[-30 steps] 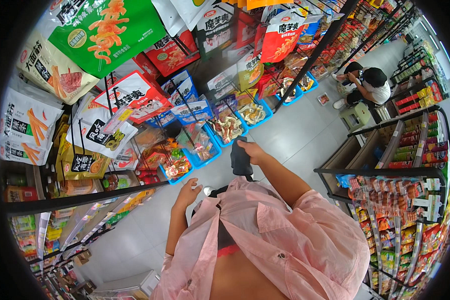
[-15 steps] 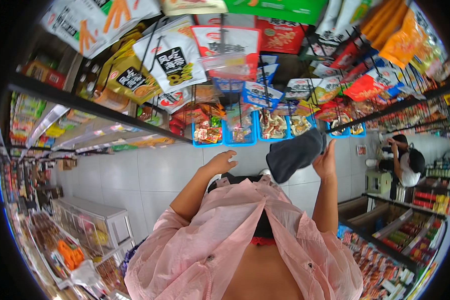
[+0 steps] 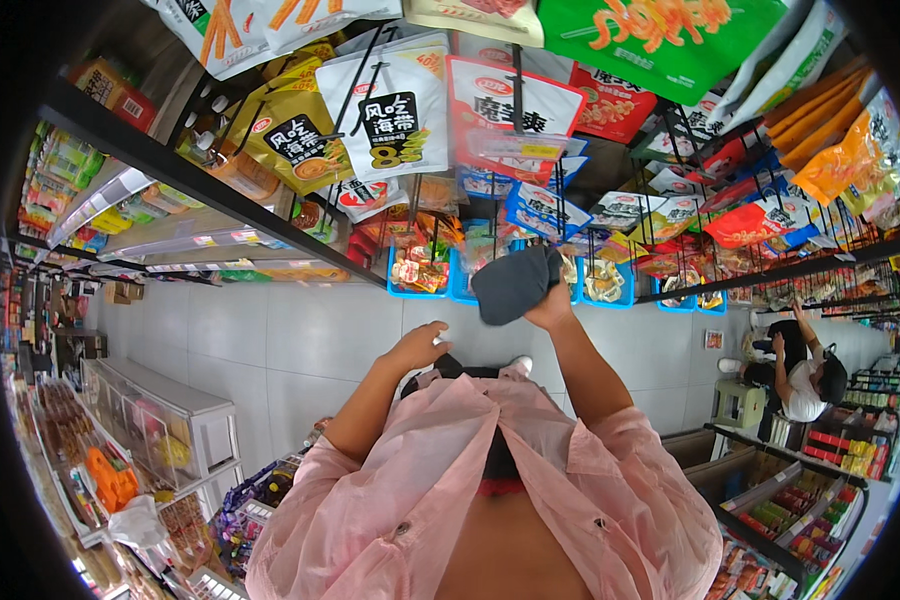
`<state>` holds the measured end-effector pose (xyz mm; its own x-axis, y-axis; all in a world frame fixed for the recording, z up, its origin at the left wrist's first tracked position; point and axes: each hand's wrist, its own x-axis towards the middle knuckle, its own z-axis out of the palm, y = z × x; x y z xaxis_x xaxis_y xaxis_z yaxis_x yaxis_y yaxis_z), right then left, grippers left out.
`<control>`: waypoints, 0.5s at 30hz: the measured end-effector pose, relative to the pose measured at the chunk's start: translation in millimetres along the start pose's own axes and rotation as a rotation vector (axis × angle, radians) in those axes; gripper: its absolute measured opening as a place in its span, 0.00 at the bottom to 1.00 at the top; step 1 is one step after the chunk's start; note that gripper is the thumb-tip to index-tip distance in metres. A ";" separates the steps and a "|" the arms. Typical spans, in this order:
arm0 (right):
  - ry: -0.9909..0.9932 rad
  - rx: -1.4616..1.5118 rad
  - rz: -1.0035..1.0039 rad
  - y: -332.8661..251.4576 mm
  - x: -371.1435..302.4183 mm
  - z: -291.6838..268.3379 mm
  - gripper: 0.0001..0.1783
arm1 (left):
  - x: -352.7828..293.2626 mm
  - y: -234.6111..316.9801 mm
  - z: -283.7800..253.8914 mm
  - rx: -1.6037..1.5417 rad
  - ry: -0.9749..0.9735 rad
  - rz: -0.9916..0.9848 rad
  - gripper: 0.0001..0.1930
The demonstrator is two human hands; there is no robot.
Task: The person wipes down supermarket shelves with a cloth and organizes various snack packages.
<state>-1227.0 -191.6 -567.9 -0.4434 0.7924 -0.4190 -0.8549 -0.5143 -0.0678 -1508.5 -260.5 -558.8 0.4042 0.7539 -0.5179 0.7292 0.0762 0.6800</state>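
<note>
My right hand [image 3: 553,306] is closed around a dark grey cloth [image 3: 513,288], which bulges out to the left of the fingers. Cloth and hand are in front of the hanging snack packets, over the row of blue trays [image 3: 417,293], and hide part of them. Whether the cloth touches anything there I cannot tell. Lower and to the left, my left hand [image 3: 418,346] hangs in the air above the floor, fingers loosely bent and nothing visible in it. Above both hands, a white pouch [image 3: 395,150] and a red-and-white pouch [image 3: 510,90] hang on black hooks.
A black shelf rail [image 3: 220,195] slants in from the left, beside shelves of packaged goods. Pale floor tiles [image 3: 310,345] lie below. A white cabinet [image 3: 160,415] stands at lower left. At far right, another person [image 3: 805,375] is near a greenish stool [image 3: 738,403].
My right hand has swung left with the cloth, bringing it in front of the blue trays. My left hand has shifted slightly left and down. The whole view has turned a little.
</note>
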 end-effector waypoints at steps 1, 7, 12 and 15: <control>-0.008 0.010 -0.037 -3.9 14.0 -0.2 0.30 | -4.1 -4.4 -2.0 -0.009 0.008 0.001 0.25; -0.026 -0.104 -0.093 -20.7 114.8 39.4 0.28 | -36.5 -54.8 4.5 -0.016 0.080 -0.081 0.25; 0.066 -0.219 -0.095 -48.4 180.5 21.2 0.23 | -62.0 -65.1 -7.3 -0.044 0.109 -0.188 0.25; 0.058 -0.309 -0.083 -44.8 174.7 -0.5 0.21 | -67.9 -71.9 -11.0 -0.069 0.097 -0.224 0.25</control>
<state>-1266.0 -30.4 -638.6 -0.3517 0.8204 -0.4509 -0.7616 -0.5308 -0.3717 -1594.5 -310.0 -566.8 0.1798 0.7721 -0.6095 0.7539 0.2898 0.5896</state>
